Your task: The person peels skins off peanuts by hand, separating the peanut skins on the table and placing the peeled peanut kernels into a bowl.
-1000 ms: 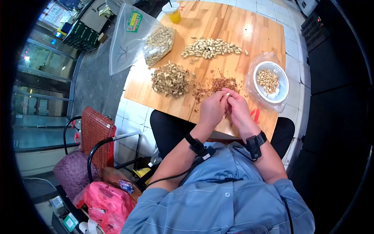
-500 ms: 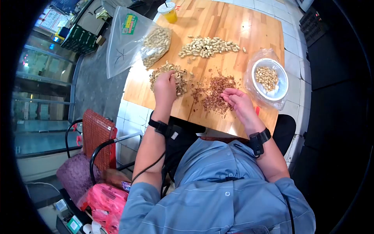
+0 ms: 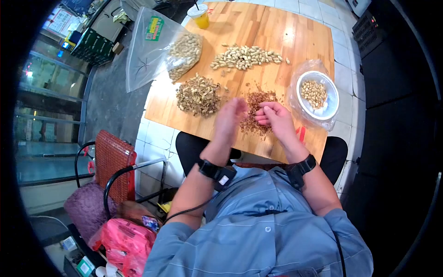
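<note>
1. Fingers (image 3: 270,105) of the right hand (image 3: 282,125) are held curled over the near part of the red skins (image 3: 260,96); whether anything is pinched in them cannot be told.
2. Left hand (image 3: 227,119) is blurred, raised just left of the skins — its grip cannot be made out.
3. Beneath both hands, the skins are strewn over the wooden table (image 3: 309,37), near its front edge.
4. Empty shells (image 3: 198,95) are heaped farther left.
5. Pale shelled peanuts (image 3: 314,94) are held in a white bowl (image 3: 331,94) on the right, with clear plastic around it.
6. Unshelled peanuts (image 3: 247,57) are spread beyond in a long band.
7. More are contained in a clear bag (image 3: 147,55) — and behind it, a cup (image 3: 199,18) of yellow drink is set.
</note>
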Tool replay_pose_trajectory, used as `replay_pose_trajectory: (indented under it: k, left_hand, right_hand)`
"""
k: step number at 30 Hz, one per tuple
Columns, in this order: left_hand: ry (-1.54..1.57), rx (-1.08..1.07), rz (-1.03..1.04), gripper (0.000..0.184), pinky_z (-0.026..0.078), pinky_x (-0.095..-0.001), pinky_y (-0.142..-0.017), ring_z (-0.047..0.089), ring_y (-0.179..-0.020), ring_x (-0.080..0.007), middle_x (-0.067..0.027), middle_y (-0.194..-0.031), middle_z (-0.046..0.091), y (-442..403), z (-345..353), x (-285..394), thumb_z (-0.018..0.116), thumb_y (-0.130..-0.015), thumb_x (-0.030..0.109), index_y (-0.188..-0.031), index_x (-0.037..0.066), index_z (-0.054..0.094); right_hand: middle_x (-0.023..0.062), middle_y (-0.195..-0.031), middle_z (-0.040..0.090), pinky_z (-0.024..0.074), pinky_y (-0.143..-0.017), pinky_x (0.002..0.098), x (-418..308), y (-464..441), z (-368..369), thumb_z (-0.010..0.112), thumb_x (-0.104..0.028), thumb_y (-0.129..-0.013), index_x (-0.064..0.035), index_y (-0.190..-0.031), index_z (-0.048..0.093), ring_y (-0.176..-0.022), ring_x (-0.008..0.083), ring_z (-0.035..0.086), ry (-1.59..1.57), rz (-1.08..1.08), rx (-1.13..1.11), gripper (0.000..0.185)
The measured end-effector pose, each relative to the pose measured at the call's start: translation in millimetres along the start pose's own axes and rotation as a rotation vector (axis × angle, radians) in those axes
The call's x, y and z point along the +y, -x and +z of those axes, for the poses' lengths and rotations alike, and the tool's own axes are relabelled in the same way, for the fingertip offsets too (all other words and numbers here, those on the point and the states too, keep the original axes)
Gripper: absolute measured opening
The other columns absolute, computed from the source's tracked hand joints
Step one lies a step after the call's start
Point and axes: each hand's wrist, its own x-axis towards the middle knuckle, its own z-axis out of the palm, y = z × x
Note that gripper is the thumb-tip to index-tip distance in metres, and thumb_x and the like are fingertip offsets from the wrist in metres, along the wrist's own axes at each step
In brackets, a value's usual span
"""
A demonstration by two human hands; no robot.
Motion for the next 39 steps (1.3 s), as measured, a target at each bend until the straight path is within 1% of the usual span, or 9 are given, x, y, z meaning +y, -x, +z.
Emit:
replay_pose_trajectory:
  k: [1, 3, 4, 7, 11, 14, 17, 29, 39]
  left_hand:
    - [0.326, -0.091, -0.171, 0.044, 0.050, -0.0355, -0.090, 0.061, -0.098, -0.0176, -0.0058, -0.102, 0.067, 0, 7, -22, 0.040, -0.104, 0.041, -0.116, 0.006, 0.063]
    - [0.795, -0.725, -0.233, 0.048, 0.046, -0.0375, -0.099, 0.059, -0.110, -0.0199, -0.0080, -0.111, 0.065, -26, -16, -81, 0.031, -0.106, 0.045, -0.119, 0.008, 0.058]
    - [0.497, -0.229, -0.278, 0.047, 0.045, -0.0390, -0.101, 0.058, -0.113, -0.0208, -0.0081, -0.117, 0.062, 7, 24, -47, 0.027, -0.106, 0.044, -0.116, 0.009, 0.057]
    - [0.522, -0.101, -0.317, 0.044, 0.047, -0.0297, -0.071, 0.057, -0.081, -0.0125, 0.0013, -0.088, 0.061, 13, 39, -39, 0.029, -0.106, 0.044, -0.096, 0.015, 0.060]
    - [0.546, -0.162, -0.314, 0.037, 0.046, -0.0295, -0.066, 0.053, -0.071, -0.0127, 0.0007, -0.081, 0.057, -1, 22, -64, 0.033, -0.106, 0.037, -0.089, 0.014, 0.056]
    - [0.703, -0.621, -0.184, 0.035, 0.048, -0.0304, -0.078, 0.058, -0.082, -0.0136, -0.0037, -0.095, 0.062, -9, 0, -80, 0.036, -0.105, 0.033, -0.102, 0.009, 0.061]
    - [0.475, -0.177, -0.203, 0.030, 0.048, -0.0285, -0.075, 0.054, -0.075, -0.0128, -0.0014, -0.088, 0.058, 13, 23, -54, 0.040, -0.104, 0.027, -0.103, 0.006, 0.061]
    - [0.401, -0.166, -0.163, 0.030, 0.050, -0.0256, -0.070, 0.058, -0.079, -0.0121, -0.0042, -0.093, 0.061, 8, 32, -53, 0.042, -0.102, 0.018, -0.114, -0.002, 0.062]
    - [0.125, -0.054, -0.158, 0.022, 0.049, -0.0221, -0.070, 0.064, -0.077, -0.0098, -0.0035, -0.090, 0.069, 11, 28, -53, 0.061, -0.098, 0.021, -0.105, 0.001, 0.065]
  right_hand:
    - [0.0133, -0.099, 0.070, 0.0560, -0.074, 0.0300, 5, 1, 9, 0.047, -0.014, -0.102, 0.0007, -0.117, 0.060, -0.086, 0.0223, 0.070, 0.037, -0.067, -0.010, 0.025]
    - [0.0127, -0.095, 0.071, 0.0552, -0.073, 0.0315, 4, 8, 21, 0.050, -0.015, -0.100, -0.0022, -0.112, 0.063, -0.084, 0.0233, 0.070, 0.266, -0.207, 0.022, 0.022]
    - [0.0128, -0.094, 0.071, 0.0548, -0.073, 0.0325, -2, 14, 25, 0.052, -0.015, -0.099, -0.0033, -0.110, 0.064, -0.084, 0.0241, 0.070, 0.453, -0.277, 0.063, 0.021]
    - [0.0142, -0.088, 0.070, 0.0539, -0.070, 0.0352, -6, 21, 31, 0.057, -0.016, -0.094, -0.0050, -0.104, 0.067, -0.081, 0.0273, 0.069, 0.580, -0.356, 0.140, 0.017]
    - [0.0107, -0.081, 0.070, 0.0536, -0.062, 0.0301, -10, 20, 26, 0.059, -0.015, -0.095, -0.0037, -0.102, 0.067, -0.070, 0.0192, 0.068, 0.440, -0.226, 0.130, 0.016]
    - [0.0068, -0.077, 0.068, 0.0525, -0.057, 0.0262, -10, 15, 15, 0.061, -0.015, -0.096, -0.0019, -0.100, 0.066, -0.065, 0.0135, 0.065, 0.260, -0.032, 0.041, 0.015]
    - [0.0060, -0.080, 0.067, 0.0528, -0.058, 0.0251, 3, 10, 2, 0.061, -0.013, -0.096, 0.0000, -0.100, 0.066, -0.066, 0.0132, 0.065, 0.157, 0.016, -0.027, 0.015]
    - [0.0107, -0.088, 0.068, 0.0560, -0.066, 0.0257, 4, 8, -4, 0.059, -0.005, -0.095, 0.0047, -0.103, 0.064, -0.074, 0.0152, 0.066, 0.065, 0.073, -0.049, 0.014]
    - [0.0089, -0.084, 0.069, 0.0557, -0.060, 0.0258, 9, 0, -11, 0.057, -0.005, -0.097, 0.0026, -0.103, 0.062, -0.070, 0.0157, 0.069, 0.101, 0.008, -0.016, 0.012]
